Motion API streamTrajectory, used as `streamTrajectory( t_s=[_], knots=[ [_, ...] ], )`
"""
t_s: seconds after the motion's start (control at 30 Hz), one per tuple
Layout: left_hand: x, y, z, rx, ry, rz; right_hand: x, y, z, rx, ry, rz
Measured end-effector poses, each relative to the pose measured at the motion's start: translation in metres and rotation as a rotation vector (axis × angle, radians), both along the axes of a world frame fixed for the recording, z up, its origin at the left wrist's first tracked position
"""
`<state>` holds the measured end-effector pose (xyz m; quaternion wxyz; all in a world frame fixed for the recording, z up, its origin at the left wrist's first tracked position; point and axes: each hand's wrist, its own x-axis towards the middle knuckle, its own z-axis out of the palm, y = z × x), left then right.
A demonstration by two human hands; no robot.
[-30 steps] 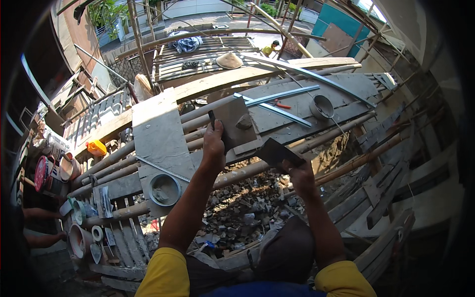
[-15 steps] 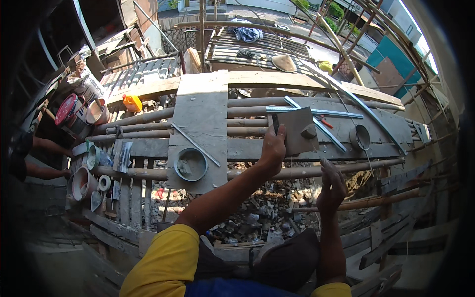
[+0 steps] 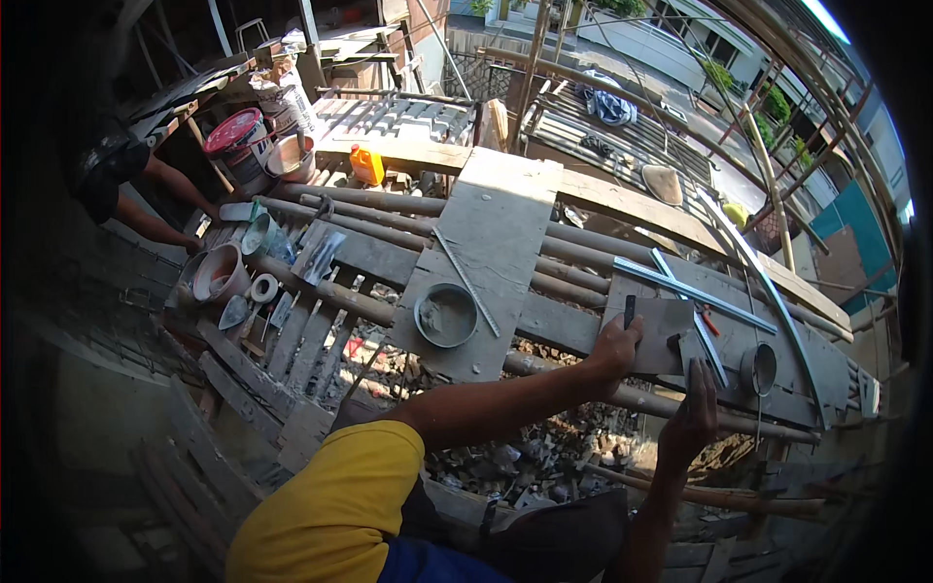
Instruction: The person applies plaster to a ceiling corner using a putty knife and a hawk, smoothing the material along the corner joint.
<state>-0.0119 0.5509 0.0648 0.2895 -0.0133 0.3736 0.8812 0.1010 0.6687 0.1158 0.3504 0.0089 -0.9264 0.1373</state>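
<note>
My left hand grips a flat, squarish grey-brown board by its left side. A short dark piece like a handle stands up beside the thumb. At the board's right end, my right hand has its fingers stretched out, the tips against a small grey lump with a dark shadow. Whether it is mortar or a block, I cannot tell. Just right of the board are crossed light metal strips, a small red-orange tool and a round metal bowl.
A bowl of grey paste and a metal rule rest on a wide plank. Buckets and an orange jug stand left, near another person's arms. Bamboo poles leave gaps over rubble.
The view has turned, shifting the scene rightward and tilting it. My right hand has come up to the board; its fingertips now meet the lump that lay apart from them.
</note>
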Motion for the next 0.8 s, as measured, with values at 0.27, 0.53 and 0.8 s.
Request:
streamTrajectory(
  t_s=[0.27,0.53,0.8],
  knots=[
    [0.003,-0.021,0.021,0.046,-0.137,-0.047,-0.006,-0.006,-0.006,-0.076,0.038,0.058],
    [-0.009,-0.038,0.036,0.037,-0.004,0.127,-0.007,0.0,-0.038,-1.154,0.024,0.059],
    [-0.025,-0.041,0.029,-0.057,0.135,0.244,-0.001,-0.002,-0.022,-1.491,0.12,0.208]
  ],
)
